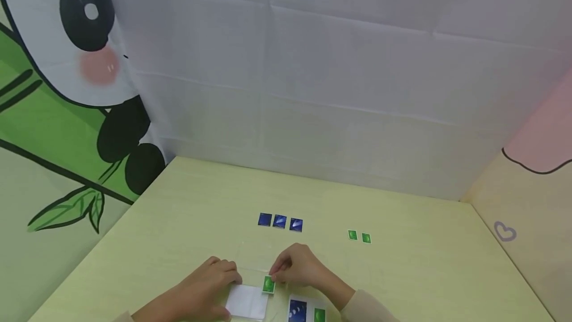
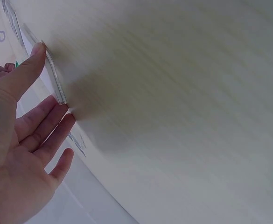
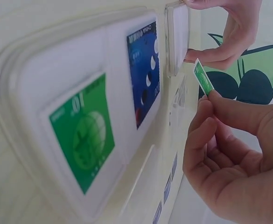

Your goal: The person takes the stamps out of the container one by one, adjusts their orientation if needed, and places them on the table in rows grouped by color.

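Note:
My right hand [image 1: 298, 266] pinches a small green postage stamp [image 1: 268, 284] by its edge, between thumb and fingertip. The stamp overlaps the right edge of a blank white card [image 1: 247, 302] in the head view. My left hand [image 1: 203, 287] holds that card's left side, thumb at the near corner and fingers at the far one. Seen from the left wrist, the card [image 2: 52, 77] has a clear layered edge. To the right lies another white card [image 3: 29, 84] bearing a dark blue stamp [image 3: 143, 70] and a green stamp [image 3: 84, 135].
Three dark blue stamps [image 1: 279, 221] lie in a row farther back on the pale table [image 1: 201, 222]. Two green stamps [image 1: 359, 236] lie to the right. A clear plastic sheet [image 1: 254, 257] sits beyond the blank card. Printed cloth walls [image 1: 335, 88] border the table.

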A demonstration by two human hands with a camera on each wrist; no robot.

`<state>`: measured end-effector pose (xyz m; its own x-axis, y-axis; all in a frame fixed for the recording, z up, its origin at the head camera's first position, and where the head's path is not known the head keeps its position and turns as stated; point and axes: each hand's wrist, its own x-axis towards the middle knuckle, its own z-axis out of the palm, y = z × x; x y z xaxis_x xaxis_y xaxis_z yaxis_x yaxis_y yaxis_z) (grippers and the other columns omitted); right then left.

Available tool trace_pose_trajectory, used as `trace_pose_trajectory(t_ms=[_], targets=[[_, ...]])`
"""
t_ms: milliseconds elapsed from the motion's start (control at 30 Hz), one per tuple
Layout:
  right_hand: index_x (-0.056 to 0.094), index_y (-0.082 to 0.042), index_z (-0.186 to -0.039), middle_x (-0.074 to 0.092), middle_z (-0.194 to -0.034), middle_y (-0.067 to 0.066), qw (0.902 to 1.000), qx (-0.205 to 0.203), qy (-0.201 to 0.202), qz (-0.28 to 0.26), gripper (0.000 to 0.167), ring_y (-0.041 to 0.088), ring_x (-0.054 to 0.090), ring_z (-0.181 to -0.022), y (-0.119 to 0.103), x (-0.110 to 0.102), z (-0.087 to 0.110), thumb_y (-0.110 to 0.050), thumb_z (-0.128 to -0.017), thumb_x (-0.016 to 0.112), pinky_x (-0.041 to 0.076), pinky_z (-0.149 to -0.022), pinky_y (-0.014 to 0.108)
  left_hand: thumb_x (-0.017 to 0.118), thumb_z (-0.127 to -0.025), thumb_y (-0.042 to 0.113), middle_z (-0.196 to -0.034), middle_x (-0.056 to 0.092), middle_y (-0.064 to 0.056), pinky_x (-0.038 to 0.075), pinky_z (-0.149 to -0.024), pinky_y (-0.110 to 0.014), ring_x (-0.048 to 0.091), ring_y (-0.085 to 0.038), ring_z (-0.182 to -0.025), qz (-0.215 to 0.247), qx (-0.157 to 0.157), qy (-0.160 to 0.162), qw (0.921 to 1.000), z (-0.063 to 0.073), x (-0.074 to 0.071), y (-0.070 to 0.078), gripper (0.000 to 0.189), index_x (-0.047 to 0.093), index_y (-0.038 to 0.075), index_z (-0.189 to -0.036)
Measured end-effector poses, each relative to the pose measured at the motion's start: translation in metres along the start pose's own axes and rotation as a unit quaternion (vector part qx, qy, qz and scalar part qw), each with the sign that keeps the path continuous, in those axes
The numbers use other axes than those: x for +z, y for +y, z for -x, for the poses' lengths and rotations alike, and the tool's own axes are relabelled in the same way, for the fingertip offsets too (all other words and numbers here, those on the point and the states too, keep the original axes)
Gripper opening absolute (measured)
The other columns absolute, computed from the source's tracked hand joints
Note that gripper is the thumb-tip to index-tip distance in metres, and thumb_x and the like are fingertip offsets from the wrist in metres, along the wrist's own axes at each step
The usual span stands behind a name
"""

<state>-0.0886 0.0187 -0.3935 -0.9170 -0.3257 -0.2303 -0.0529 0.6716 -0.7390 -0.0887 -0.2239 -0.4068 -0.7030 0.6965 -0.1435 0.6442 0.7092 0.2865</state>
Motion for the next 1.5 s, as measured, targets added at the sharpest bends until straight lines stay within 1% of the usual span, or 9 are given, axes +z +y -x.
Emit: trace_pose_trajectory(t_ms=[100,233,367,500,633,767,933,1233,1500], targets=[[0.075,-0.009,-0.077,0.067,-0.067,-0.005,1.0000,-0.004,0.003,0.003,0.004,0.005,0.054,-0.060,0.001,-0.002,0.000,-0.013,-0.078,0.078,0.044,-0.056,0.017,0.082,-0.066,0.053,-0.096,0.062,0.014,0.045,-0.090,-0.037,0.051,-0.005,-0.088,-0.003,0.002,0.000,1.0000,0.000,0.000,0.000,0.054,0.068,0.020,-0.107],[0.075,-0.010,-0.076,0.068,-0.068,-0.004,0.9999,-0.013,0.008,0.003,0.004,0.005,0.055,-0.060,0.002,-0.007,0.000,-0.012,-0.077,0.078,0.045,-0.056,0.017,0.082,-0.066,0.052,-0.096,0.061,0.014,0.045,-0.089,-0.036,0.051,-0.004,-0.088,-0.007,0.010,0.007,0.9999,0.000,0.000,0.000,0.054,0.068,0.020,-0.107],[0.075,-0.008,-0.077,0.069,-0.068,-0.001,0.9997,-0.022,0.010,-0.001,0.005,0.005,0.056,-0.060,0.004,-0.011,0.000,-0.011,-0.076,0.079,0.045,-0.055,0.017,0.082,-0.066,0.052,-0.097,0.061,0.014,0.045,-0.088,-0.036,0.050,-0.005,-0.088,0.001,0.003,0.006,1.0000,0.001,0.000,0.000,0.054,0.068,0.020,-0.108],[0.075,-0.008,-0.077,0.070,-0.068,0.000,0.9997,-0.022,0.008,-0.001,0.006,0.005,0.056,-0.059,0.006,-0.013,0.000,-0.012,-0.076,0.079,0.045,-0.055,0.017,0.082,-0.066,0.052,-0.097,0.062,0.013,0.046,-0.088,-0.036,0.050,-0.006,-0.089,0.005,-0.003,0.005,1.0000,0.000,0.000,0.000,0.054,0.068,0.020,-0.108],[0.075,-0.008,-0.078,0.069,-0.068,0.000,0.9998,-0.021,0.005,-0.002,0.006,0.006,0.057,-0.060,0.006,-0.015,0.000,-0.011,-0.076,0.079,0.046,-0.057,0.017,0.082,-0.065,0.052,-0.097,0.061,0.013,0.046,-0.088,-0.036,0.050,-0.006,-0.088,0.002,-0.001,0.007,1.0000,0.001,0.001,0.000,0.055,0.068,0.020,-0.107],[0.075,-0.009,-0.078,0.070,-0.069,0.000,0.9998,-0.021,0.004,-0.001,0.005,0.007,0.057,-0.062,0.006,-0.018,-0.001,-0.012,-0.076,0.078,0.046,-0.058,0.018,0.083,-0.065,0.051,-0.095,0.061,0.015,0.045,-0.088,-0.036,0.049,-0.003,-0.086,-0.004,0.007,0.012,0.9999,0.001,0.002,-0.001,0.053,0.068,0.021,-0.107],[0.075,-0.010,-0.079,0.070,-0.071,0.000,0.9999,-0.010,-0.007,-0.005,0.005,0.009,0.058,-0.064,0.010,-0.022,-0.003,-0.013,-0.077,0.078,0.046,-0.059,0.019,0.083,-0.065,0.050,-0.094,0.060,0.015,0.045,-0.088,-0.037,0.049,-0.003,-0.085,0.001,0.006,0.010,0.9999,0.001,0.001,-0.001,0.053,0.069,0.020,-0.106],[0.075,-0.009,-0.081,0.070,-0.072,0.001,0.9991,0.008,-0.031,-0.028,0.005,0.010,0.056,-0.062,0.015,-0.028,-0.006,-0.013,-0.079,0.077,0.045,-0.058,0.021,0.083,-0.064,0.050,-0.093,0.060,0.015,0.045,-0.089,-0.036,0.049,-0.002,-0.084,-0.006,0.014,0.016,0.9998,0.001,0.001,-0.001,0.052,0.069,0.020,-0.104],[0.075,-0.006,-0.083,0.071,-0.073,0.003,0.9979,0.018,-0.046,-0.044,0.006,0.009,0.057,-0.061,0.018,-0.034,-0.008,-0.011,-0.080,0.075,0.049,-0.059,0.025,0.084,-0.064,0.049,-0.092,0.059,0.016,0.044,-0.089,-0.036,0.049,-0.001,-0.084,-0.008,0.021,0.021,0.9995,0.001,0.001,-0.001,0.052,0.069,0.019,-0.104]])
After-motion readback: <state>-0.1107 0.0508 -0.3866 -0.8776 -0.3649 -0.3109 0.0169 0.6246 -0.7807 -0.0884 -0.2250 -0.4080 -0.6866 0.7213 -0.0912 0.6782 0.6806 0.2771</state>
